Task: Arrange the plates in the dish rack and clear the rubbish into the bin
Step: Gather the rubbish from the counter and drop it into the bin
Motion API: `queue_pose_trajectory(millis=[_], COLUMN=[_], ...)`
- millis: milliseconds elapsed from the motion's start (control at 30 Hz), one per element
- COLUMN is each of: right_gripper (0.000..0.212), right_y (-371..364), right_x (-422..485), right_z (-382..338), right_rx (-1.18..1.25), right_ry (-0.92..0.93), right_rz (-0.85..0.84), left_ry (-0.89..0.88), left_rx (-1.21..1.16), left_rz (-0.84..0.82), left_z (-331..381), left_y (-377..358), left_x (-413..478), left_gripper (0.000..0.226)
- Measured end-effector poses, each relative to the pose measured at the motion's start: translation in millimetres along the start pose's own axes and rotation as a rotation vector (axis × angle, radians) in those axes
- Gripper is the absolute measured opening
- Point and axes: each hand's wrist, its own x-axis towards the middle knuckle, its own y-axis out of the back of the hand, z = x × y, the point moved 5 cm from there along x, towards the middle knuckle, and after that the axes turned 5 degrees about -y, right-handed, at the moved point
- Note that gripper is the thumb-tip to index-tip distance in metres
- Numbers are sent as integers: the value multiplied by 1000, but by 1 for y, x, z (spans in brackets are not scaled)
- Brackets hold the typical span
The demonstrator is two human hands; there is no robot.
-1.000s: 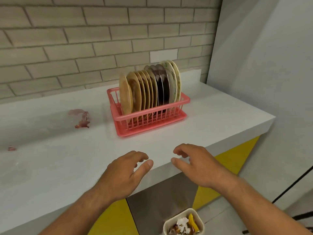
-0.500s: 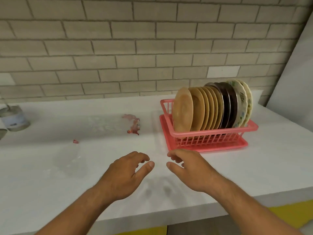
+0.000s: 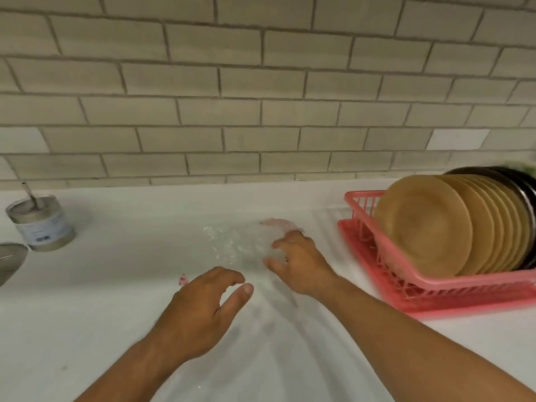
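A pink dish rack (image 3: 359,236) stands at the right of the white counter (image 3: 101,300), filled with several upright tan plates (image 3: 426,224) and dark plates (image 3: 493,172) behind them. A crumpled clear plastic wrapper (image 3: 232,242) with a pink-red end (image 3: 280,223) lies on the counter. My right hand (image 3: 301,265) reaches over its right side, fingers spread and loosely bent, touching or just above the wrapper. My left hand (image 3: 203,311) hovers nearer me, fingers relaxed and holding nothing. A small pink scrap (image 3: 183,279) lies just left of my left hand.
A metal tin (image 3: 42,221) with a utensil standing in it sits at the far left by the tiled wall. Part of a metal strainer or bowl (image 3: 10,262) shows at the left edge. The bin is out of view.
My view has turned left, so the rack sits at the right edge. My right hand has reached forward to the wrapper. My left hand stays low near me.
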Motion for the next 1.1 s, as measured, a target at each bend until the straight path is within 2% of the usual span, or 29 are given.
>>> queue_pose_trajectory(millis=[233, 333, 433, 567, 667, 733, 867, 900, 933, 1000, 1033, 1100], right_gripper=[82, 81, 67, 34, 22, 27, 65, 66, 57, 25, 20, 36], right_y=[-63, -90, -114, -99, -86, -72, -35, -25, -15, 5, 14, 27], right_x=[100, 108, 96, 82, 70, 66, 60, 57, 53, 43, 37, 24], right_z=[-25, -26, -18, -18, -10, -3, -1, -1, -1, -1, 0, 6], right_rx=[-223, -281, -347, -255, -141, -103, 78, 74, 47, -21, -26, 6], right_ry=[-65, -42, -56, -8, -4, -23, -63, -48, -23, 9, -3, -54], right_rz=[-124, -203, -250, 10, 69, 80, 74, 102, 143, 247, 290, 355], left_ry=[15, 22, 25, 29, 8, -4, 3, 16, 35, 92, 122, 167], left_rx=[-27, -55, -74, -108, -130, -135, -90, -53, -1, 101, 131, 165], left_rz=[52, 70, 84, 93, 112, 116, 121, 100, 64, -47, -112, -232], left_z=[-56, -72, -81, -80, -71, -66, -61, -62, -63, -67, -68, -68], left_y=[12, 11, 10, 10, 15, 21, 32, 32, 30, 20, 13, -2], left_x=[14, 11, 8, 6, 5, 4, 0, -3, -6, -14, -18, -27], left_gripper=[52, 50, 47, 38, 34, 33, 36, 37, 39, 45, 52, 69])
